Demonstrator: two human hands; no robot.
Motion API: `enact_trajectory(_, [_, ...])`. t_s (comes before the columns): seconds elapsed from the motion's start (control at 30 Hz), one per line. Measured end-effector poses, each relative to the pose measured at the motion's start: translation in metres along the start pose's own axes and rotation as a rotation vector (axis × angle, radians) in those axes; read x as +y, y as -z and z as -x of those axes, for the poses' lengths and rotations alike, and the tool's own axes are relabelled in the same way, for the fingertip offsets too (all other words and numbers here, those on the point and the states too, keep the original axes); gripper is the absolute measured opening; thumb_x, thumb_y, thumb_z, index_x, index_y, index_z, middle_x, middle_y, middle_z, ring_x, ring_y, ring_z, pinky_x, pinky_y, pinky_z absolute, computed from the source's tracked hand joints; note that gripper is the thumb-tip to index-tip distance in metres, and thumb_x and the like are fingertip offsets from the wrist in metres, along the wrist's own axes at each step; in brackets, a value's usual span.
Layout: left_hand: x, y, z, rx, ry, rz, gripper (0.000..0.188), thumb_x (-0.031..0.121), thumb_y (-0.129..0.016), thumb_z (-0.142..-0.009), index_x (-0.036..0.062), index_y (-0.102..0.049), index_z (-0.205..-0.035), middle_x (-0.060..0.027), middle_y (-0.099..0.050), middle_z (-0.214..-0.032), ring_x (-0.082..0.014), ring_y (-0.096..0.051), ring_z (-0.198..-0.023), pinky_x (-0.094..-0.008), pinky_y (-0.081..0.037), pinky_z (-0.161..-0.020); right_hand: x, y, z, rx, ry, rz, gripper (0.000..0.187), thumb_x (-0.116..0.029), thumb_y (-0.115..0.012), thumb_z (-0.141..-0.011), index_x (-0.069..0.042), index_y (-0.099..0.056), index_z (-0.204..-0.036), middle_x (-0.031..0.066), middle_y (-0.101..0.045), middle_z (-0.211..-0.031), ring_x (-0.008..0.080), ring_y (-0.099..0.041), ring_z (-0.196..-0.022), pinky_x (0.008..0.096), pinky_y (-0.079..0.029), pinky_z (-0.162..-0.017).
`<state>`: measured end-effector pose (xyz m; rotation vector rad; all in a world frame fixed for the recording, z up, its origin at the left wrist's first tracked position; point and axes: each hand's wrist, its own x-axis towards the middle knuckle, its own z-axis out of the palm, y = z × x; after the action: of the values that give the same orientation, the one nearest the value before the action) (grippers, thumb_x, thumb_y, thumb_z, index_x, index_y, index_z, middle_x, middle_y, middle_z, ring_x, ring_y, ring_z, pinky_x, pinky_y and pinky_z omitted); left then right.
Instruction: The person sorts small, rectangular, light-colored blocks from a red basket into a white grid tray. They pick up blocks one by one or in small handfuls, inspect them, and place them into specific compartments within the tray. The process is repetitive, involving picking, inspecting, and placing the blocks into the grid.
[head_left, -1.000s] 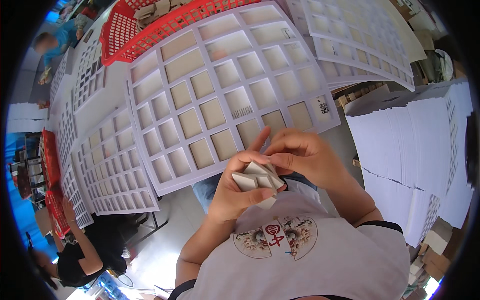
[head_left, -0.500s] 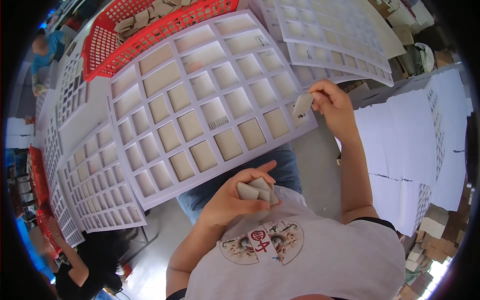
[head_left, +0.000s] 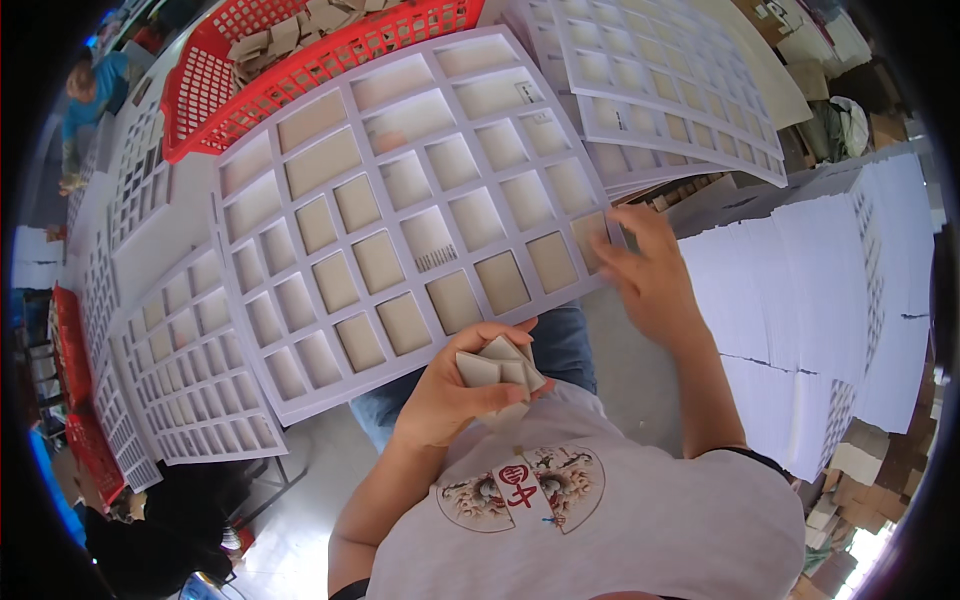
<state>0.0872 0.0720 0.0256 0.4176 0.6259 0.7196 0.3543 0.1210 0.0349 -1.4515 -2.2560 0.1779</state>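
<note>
My left hand (head_left: 455, 395) holds a small stack of grey cardboard pieces (head_left: 497, 365) close to my chest. A white die-cut grid sheet (head_left: 400, 215) with several rectangular windows lies in front of me, most windows filled with tan card. My right hand (head_left: 645, 275) lies flat with fingers spread on the sheet's lower right corner, pressing on a card piece (head_left: 597, 235) in the corner window. Whether that hand still grips the piece is not visible.
A red plastic basket (head_left: 300, 60) with loose card pieces stands behind the sheet. More white grid sheets (head_left: 670, 90) lie to the right and left (head_left: 190, 340). Stacks of white sheets (head_left: 810, 300) sit at my right. Another person (head_left: 85, 100) works far left.
My right hand took one card piece from the stack, carried it up to the right, then came down flat on the sheet's lower right corner. My left hand stayed near my chest.
</note>
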Motion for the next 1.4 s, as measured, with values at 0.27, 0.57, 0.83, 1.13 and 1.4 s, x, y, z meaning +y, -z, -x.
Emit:
enact_trajectory(0.27, [-0.005, 0.002, 0.000, -0.019, -0.020, 0.009, 0.049, -0.011, -0.072, -0.075, 0.0047, -0.058, -0.119, -0.0220, -0.044, -0.145, -0.0312, -0.069, -0.097, -0.0445, -0.057, -0.089, -0.018, 0.005, 0.001, -0.053, 0.004, -0.009, 0.051, -0.009, -0.074, -0.073, -0.008, -0.062, -0.122, 0.0125, -0.050, -0.142, 0.0295, -0.045, -0.134, 0.0485, -0.035, -0.109])
enact_trajectory(0.57, [-0.007, 0.012, -0.002, -0.111, -0.030, 0.025, 0.045, -0.009, -0.071, -0.076, 0.0027, -0.058, -0.117, -0.0230, -0.054, -0.134, -0.0286, -0.069, -0.098, -0.0430, -0.057, -0.087, -0.031, -0.008, 0.006, -0.029, 0.120, 0.260, 0.064, -0.005, -0.070, -0.074, -0.009, -0.051, -0.135, 0.0086, -0.060, -0.128, 0.0241, -0.055, -0.123, 0.0520, -0.027, -0.113])
enact_trajectory(0.83, [0.040, 0.069, 0.137, 0.244, -0.601, -0.037, 0.044, -0.004, -0.071, -0.077, 0.0016, -0.055, -0.118, -0.0251, -0.049, -0.138, -0.0299, -0.069, -0.097, -0.0408, -0.056, -0.088, -0.085, -0.001, -0.023, -0.160, 0.095, -0.073, 0.065, 0.001, -0.062, -0.074, -0.004, -0.049, -0.138, 0.0135, -0.062, -0.119, 0.0289, -0.059, -0.112, 0.0534, -0.028, -0.112])
enact_trajectory(1.13, [-0.030, 0.221, 0.326, 1.154, -1.109, 0.327, 0.040, -0.004, -0.064, -0.081, 0.0002, -0.053, -0.120, -0.0134, -0.058, -0.111, -0.0309, -0.064, -0.103, -0.0397, -0.053, -0.096, -0.278, -0.071, -0.092, -1.004, -0.039, -1.407, 0.054, -0.011, -0.062, -0.094, 0.003, -0.039, -0.141, 0.0098, -0.061, -0.112, 0.0127, -0.057, -0.105, 0.0283, -0.045, -0.093])
enact_trajectory(1.4, [0.001, 0.192, 0.318, 0.859, -0.855, 0.230, 0.043, -0.003, -0.069, -0.077, 0.0007, -0.058, -0.118, -0.0101, -0.061, -0.105, -0.0264, -0.064, -0.100, -0.0400, -0.055, -0.093, -0.371, -0.188, -0.043, -1.427, -0.557, -1.214, 0.063, -0.042, -0.063, -0.093, -0.001, -0.039, -0.135, 0.0097, -0.059, -0.108, 0.0207, -0.065, -0.088, 0.0357, -0.053, -0.075])
